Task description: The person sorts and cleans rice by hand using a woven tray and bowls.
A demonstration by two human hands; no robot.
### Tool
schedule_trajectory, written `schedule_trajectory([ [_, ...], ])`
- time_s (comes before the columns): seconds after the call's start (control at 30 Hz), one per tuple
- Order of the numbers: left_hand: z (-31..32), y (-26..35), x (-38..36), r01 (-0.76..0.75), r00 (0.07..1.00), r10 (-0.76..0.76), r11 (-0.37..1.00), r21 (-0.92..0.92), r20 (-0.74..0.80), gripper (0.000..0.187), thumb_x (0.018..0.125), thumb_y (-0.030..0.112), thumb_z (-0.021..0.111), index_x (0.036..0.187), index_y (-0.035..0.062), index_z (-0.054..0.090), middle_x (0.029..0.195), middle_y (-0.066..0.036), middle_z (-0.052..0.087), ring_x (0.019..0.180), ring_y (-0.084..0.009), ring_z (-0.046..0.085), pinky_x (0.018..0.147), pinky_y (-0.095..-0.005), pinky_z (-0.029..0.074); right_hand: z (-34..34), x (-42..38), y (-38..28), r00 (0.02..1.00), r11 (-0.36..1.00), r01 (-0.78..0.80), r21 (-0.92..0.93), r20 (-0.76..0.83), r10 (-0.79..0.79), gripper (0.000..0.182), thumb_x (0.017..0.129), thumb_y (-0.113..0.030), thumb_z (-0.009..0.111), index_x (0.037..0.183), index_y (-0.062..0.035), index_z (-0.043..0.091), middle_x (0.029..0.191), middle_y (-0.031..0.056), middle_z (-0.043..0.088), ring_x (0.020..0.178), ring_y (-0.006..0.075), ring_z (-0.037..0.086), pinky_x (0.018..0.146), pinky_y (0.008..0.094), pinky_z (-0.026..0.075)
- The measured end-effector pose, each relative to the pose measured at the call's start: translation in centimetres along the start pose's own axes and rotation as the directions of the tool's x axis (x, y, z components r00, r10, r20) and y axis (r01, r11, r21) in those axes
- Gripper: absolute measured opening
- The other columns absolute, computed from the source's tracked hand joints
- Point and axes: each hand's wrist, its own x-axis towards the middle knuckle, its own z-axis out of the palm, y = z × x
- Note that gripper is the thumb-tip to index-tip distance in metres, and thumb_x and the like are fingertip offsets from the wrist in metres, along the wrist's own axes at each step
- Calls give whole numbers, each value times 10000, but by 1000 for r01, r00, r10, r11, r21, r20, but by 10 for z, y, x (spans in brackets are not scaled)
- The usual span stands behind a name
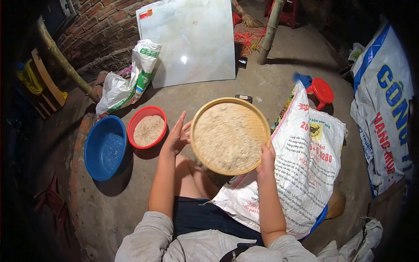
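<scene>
A round woven tray (231,171) with a raised rim is held up in front of my lap, with pale grain spread over its bottom. My right hand (266,160) grips its lower right rim, thumb on the near side. At the left rim is my left hand (176,136), its fingers spread and the palm turned toward the tray; whether the fingertips touch the rim is unclear. To the left, a red basin (165,130) holds more pale grain. Beside it stands a blue basin (90,148) with a few light specks inside.
A white printed sack (297,166) lies at my right, near a red stool (322,91). Ahead are a pale panel (187,43), another sack (142,70), a bamboo pole (270,32) and a phone (242,62). A large banner (384,109) hangs far right.
</scene>
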Motion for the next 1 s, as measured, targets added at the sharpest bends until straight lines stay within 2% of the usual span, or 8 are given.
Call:
schedule_trajectory([
  [0.3, 52, -7, -44, -141, 988, 119, 953, 269, 96, 391, 873, 83, 458, 1254, 6, 418, 1079, -95, 572, 949, -150, 556, 835, -292, 447, -17, 4, -25, 940, 987, -150, -62, 299, 162, 383, 903, -66, 426, 1282, -10, 402, 1099, 163, 557, 960, 241, 567, 817, 357, 499],
  [0.47, 2, 16, -69, -39, 997, 49, 984, 177, -53, 351, 873, 83, 435, 1212, -7, 439, 1018, -133, 596, 886, -193, 615, 761, -314, 517, 32, -51, -6, 974, 954, -136, -266, 138, 178, 379, 914, -81, 423, 1289, -27, 399, 1106, 127, 539, 1047, 203, 498, 805, 369, 470],
  [0.57, -4, -42, -46, -153, 974, 199, 931, 330, -109, 355, 878, 111, 455, 1218, 9, 442, 1008, -101, 577, 892, -175, 563, 794, -297, 457, -6, -10, -23, 919, 984, -123, -129, 359, 162, 346, 914, -81, 409, 1253, -11, 420, 1127, 172, 548, 942, 248, 591, 779, 361, 523],
  [0.63, 42, -49, -65, -167, 968, 194, 972, 166, -162, 357, 889, 133, 462, 1228, 21, 439, 1028, -99, 574, 889, -179, 557, 805, -285, 438, -2, -21, -53, 929, 982, -172, -81, 318, 189, 339, 928, -117, 400, 1252, -20, 427, 1117, 175, 563, 926, 262, 613, 771, 393, 542],
  [0.7, -5, -58, -36, -227, 965, 256, 925, 304, -56, 352, 903, 139, 450, 1235, 24, 427, 1053, -109, 572, 908, -190, 565, 814, -308, 455, -1, -26, -41, 941, 984, -131, -122, 297, 162, 328, 924, -89, 404, 1241, -8, 421, 1124, 180, 547, 935, 259, 595, 799, 356, 520],
  [0.8, -3, 2, -72, -96, 995, 95, 990, 99, 8, 339, 916, 119, 417, 1237, 8, 410, 1076, -133, 573, 929, -208, 587, 821, -339, 491, 16, -39, -13, 962, 946, 114, -302, 272, -28, 317, 923, -90, 424, 1230, -11, 427, 1104, 163, 547, 976, 239, 563, 826, 362, 494],
  [0.87, 16, 22, -89, -98, 995, 101, 987, 127, -12, 356, 904, 112, 423, 1240, -1, 407, 1080, -130, 569, 934, -207, 584, 825, -331, 484, 46, -71, -27, 965, 982, -106, -158, 221, 140, 351, 918, -74, 423, 1265, -22, 416, 1049, 130, 574, 920, 193, 560, 786, 298, 487],
  [1.0, 54, -30, -81, -232, 959, 259, 951, 206, -115, 370, 886, 116, 466, 1237, 3, 430, 1083, -104, 551, 961, -165, 520, 864, -294, 419, -5, -18, -41, 912, 980, -99, -175, 377, 160, 275, 912, -83, 426, 1172, -1, 460, 1062, 132, 552, 960, 200, 547, 812, 355, 488],
])
